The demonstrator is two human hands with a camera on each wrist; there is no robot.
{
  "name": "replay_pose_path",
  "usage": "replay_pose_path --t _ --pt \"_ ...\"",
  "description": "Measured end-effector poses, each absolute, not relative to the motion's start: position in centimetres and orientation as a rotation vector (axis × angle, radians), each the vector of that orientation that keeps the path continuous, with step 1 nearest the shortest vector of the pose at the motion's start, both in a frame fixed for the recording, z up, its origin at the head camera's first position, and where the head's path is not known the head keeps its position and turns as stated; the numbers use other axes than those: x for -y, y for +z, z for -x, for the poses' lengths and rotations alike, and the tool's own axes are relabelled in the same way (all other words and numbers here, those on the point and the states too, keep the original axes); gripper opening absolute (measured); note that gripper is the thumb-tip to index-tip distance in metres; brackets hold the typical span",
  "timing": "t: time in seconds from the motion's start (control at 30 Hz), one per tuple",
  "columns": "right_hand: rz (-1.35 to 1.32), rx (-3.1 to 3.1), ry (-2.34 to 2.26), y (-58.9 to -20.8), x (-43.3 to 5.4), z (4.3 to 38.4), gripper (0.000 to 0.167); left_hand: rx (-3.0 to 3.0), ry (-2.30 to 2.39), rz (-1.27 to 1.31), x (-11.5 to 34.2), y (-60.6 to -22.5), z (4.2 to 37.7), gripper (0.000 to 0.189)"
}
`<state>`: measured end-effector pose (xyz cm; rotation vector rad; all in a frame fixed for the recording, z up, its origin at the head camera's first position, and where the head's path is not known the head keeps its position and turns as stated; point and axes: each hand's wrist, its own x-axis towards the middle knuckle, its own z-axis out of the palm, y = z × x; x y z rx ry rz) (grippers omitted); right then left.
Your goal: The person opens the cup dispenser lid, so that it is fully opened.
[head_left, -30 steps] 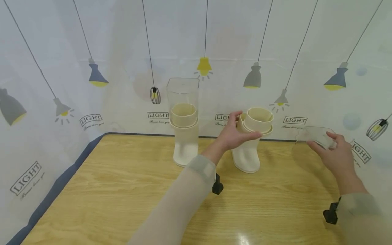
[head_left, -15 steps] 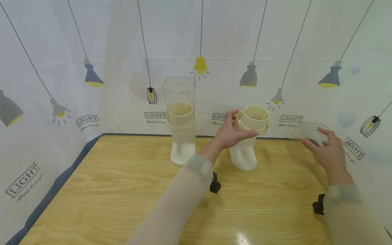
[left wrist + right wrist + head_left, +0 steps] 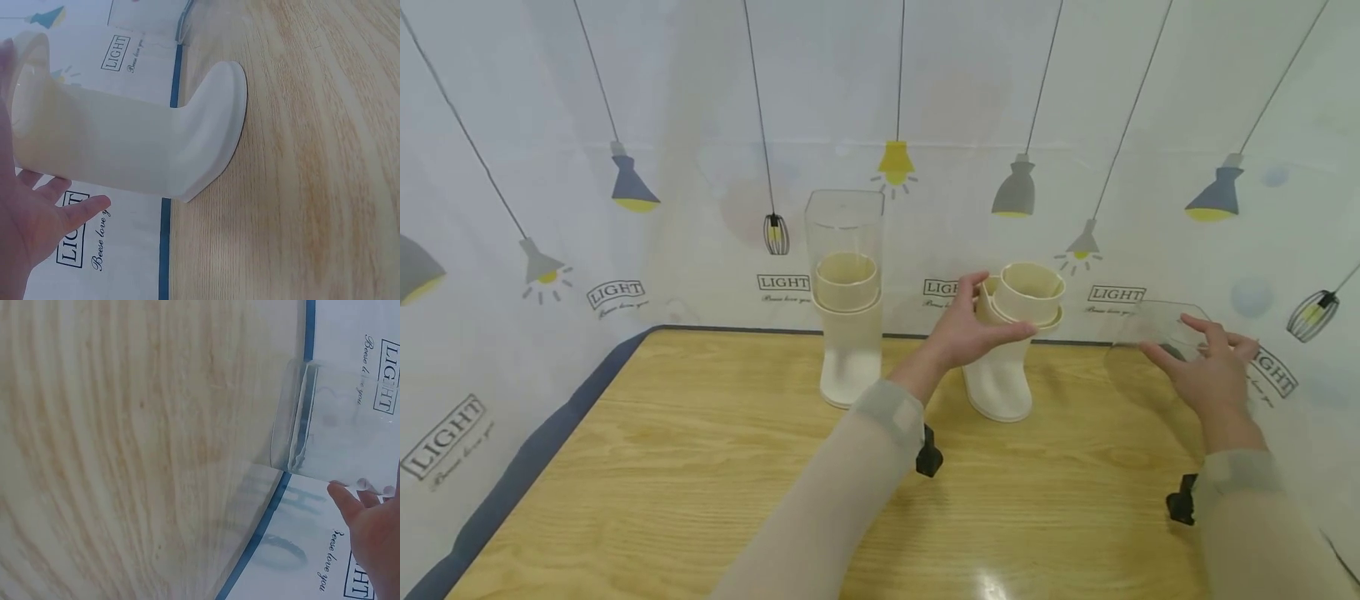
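My left hand [image 3: 962, 335] grips the top of a cream boot-shaped dispenser base [image 3: 997, 385], thumb across its front and fingers at the far left side. The base stands upright on the table, a round cream collar [image 3: 1030, 293] on top. In the left wrist view, the foot of the base [image 3: 215, 125] rests on the wood. On the right, my right hand [image 3: 1213, 379] holds an upright clear plastic container [image 3: 1157, 321] around its upper part. Its lower end shows beside the table's far edge in the right wrist view, where the fingertips touch the container wall [image 3: 344, 425].
To the left stands a matching cream base [image 3: 852, 358] with a clear square container [image 3: 846, 218] on top. The wooden table [image 3: 700, 467] has a dark blue border [image 3: 580, 408] behind it. A curtain [image 3: 685, 125] printed with lamps hangs at the back.
My right hand has shifted slightly left with the clear container, and one of its fingers now sticks outward. The left hand stays on the cream base. The head view has moved slightly.
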<state>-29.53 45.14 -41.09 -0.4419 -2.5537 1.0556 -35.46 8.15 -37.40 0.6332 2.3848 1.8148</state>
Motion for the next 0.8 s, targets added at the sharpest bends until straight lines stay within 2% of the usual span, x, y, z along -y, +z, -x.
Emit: replay_pose_path --t 0.37,0.6,0.7,0.8 --pt "0.380 2.680 0.887 -40.8 -46.0 29.1 0.104 -2.393 1.821 -0.621 -8.2 -37.5 35.1 0.116" --pt "0.361 2.669 0.886 -40.0 -45.4 28.4 0.116 -2.399 1.780 -0.644 -7.9 -37.6 34.9 0.123" --pt "0.347 2.612 0.915 -38.9 -44.4 28.0 0.109 -2.411 1.761 -0.654 -7.3 -37.6 34.6 0.122" --pt "0.309 2.527 0.939 -37.4 -43.1 27.2 0.095 -2.409 1.752 -0.707 -6.5 -37.6 34.0 0.113"
